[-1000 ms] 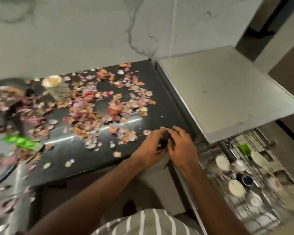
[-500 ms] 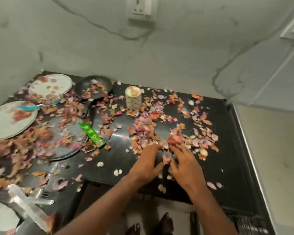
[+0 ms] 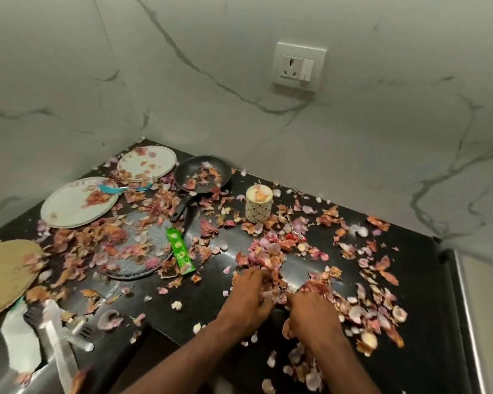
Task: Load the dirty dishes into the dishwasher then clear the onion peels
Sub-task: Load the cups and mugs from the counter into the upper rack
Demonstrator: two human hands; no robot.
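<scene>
Raking onion peels [image 3: 264, 255] together, I am curling my left hand [image 3: 246, 297] and right hand [image 3: 310, 309] around them, risking light flakes spilling off the near surface [image 3: 231, 243] edge.

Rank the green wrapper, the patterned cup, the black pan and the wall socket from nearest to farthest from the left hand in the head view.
1. Green wrapper, to the left of the left hand.
2. Patterned cup, behind it.
3. Black pan, back left.
4. Wall socket, up on the wall.

home kitchen, black counter [image 3: 225, 243], pan [image 3: 202, 173], plates [image 3: 79, 203]
</scene>
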